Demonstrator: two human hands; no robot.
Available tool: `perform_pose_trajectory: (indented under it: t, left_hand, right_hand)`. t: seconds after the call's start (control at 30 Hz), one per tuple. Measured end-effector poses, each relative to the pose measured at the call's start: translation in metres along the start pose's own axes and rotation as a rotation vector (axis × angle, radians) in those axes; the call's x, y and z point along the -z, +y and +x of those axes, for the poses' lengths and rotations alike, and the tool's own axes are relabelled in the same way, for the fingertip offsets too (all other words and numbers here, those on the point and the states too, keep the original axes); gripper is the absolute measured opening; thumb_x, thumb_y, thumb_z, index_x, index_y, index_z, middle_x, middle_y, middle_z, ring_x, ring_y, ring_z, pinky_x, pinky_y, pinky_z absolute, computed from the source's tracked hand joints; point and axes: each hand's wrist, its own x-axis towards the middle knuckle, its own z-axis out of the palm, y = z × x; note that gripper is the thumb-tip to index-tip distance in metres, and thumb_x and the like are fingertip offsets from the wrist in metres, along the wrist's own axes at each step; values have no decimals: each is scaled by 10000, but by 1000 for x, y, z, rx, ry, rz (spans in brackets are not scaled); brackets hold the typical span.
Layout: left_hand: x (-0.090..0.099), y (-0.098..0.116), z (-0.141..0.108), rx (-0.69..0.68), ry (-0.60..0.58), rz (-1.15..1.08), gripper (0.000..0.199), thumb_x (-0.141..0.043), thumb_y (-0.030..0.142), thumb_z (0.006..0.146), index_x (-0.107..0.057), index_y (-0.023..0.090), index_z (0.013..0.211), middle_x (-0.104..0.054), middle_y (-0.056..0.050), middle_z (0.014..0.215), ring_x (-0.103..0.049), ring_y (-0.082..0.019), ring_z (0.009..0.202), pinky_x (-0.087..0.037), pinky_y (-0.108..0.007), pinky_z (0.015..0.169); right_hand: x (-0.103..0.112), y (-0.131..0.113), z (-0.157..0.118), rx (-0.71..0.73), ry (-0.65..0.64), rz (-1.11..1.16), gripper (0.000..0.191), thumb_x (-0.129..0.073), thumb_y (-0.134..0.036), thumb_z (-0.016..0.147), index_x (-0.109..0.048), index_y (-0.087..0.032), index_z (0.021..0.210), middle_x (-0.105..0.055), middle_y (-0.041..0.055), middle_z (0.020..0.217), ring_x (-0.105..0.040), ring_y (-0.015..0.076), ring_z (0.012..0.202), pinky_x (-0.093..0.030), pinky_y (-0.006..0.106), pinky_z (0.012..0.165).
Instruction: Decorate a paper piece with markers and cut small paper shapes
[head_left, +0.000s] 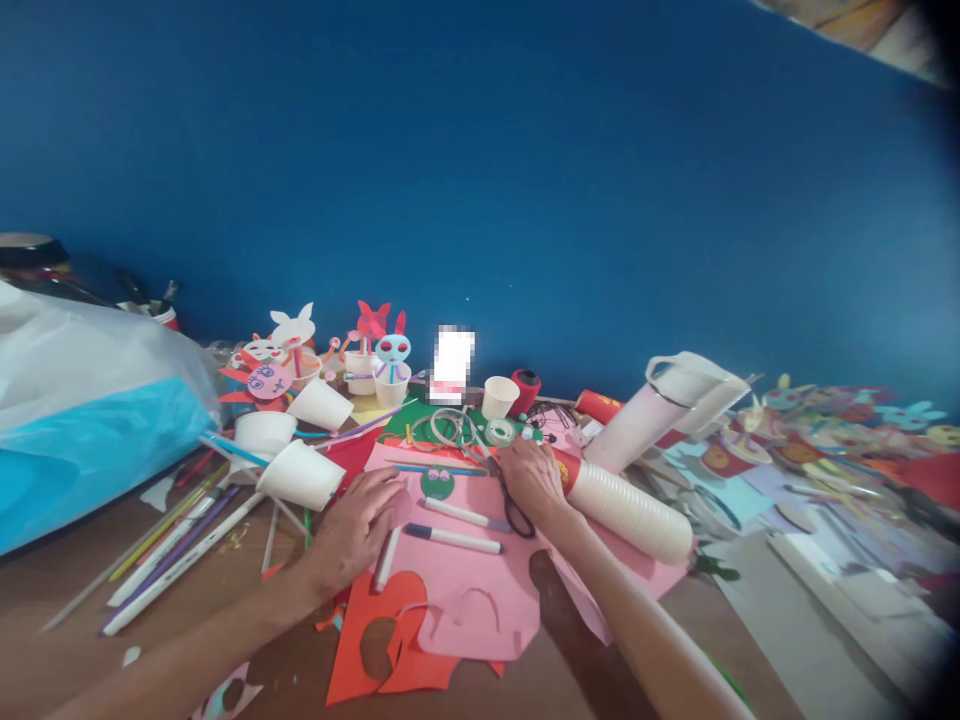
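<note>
My left hand (352, 530) lies flat with spread fingers on a sheet of pink craft paper (480, 600), beside a white marker (387, 558). My right hand (531, 478) rests over black-handled scissors (517, 518), whose blades point up and left; its grip on them is hard to judge. Two more markers (454, 527) lie between my hands. A small green paper circle (437, 485) sits near my left fingertips. Below the pink sheet lies an orange-red paper cutout (390, 640) with holes. A stack of white paper cups (630, 510) lies just right of my right hand.
A white flask (637, 420) stands at the right, before heaped paper crafts. Paper-cup figures (375, 360), loose cups and a tape roll (500, 431) crowd the back of the wooden table (225, 570). Straws lie at left, beside a blue-and-white plastic bag (90, 430). Behind is a blue wall (480, 150).
</note>
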Motion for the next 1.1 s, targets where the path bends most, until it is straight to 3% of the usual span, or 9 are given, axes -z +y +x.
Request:
perform_pose_trajectory:
  t: [0.23,0.67,0.93,1.1]
  left_hand:
    - [0,5,1,21,-2,11,277,-389,198,806,-573,176,1012,-532,-108,1150,-470,-208,1092,-401,-363,927]
    - [2,3,1,64,-72,6,286,-386,223,810,-571,169,1021,-513,-104,1161,-464,-204,1092,-397,-324,918]
    - [4,7,0,14,-54,9,273,-377,202,822,-559,185,1025,-518,-95,1125,-470,-193,1067,-400,-324,903]
    - [5,9,0,-7,-56,32,264,-379,178,823,-547,185,1026,-511,-94,1101,-473,-187,1038,-408,-321,879]
  right_hand:
    - [-4,-9,2,-35,-66,-49,221,-485,-359,825,-601,-176,787,-602,89,829,-513,229,819,-273,353,734]
    - [24,-13,-16,35,-245,-45,135,-560,-302,742,-593,-171,740,-647,71,749,-571,214,732,-278,322,704]
    - [25,-13,-14,-33,-276,-44,142,-516,-266,774,-593,-151,744,-658,95,751,-580,226,714,-258,321,675]
    - [23,-11,-15,-16,-305,-23,148,-513,-286,768,-587,-170,714,-653,55,731,-572,190,696,-243,298,670]
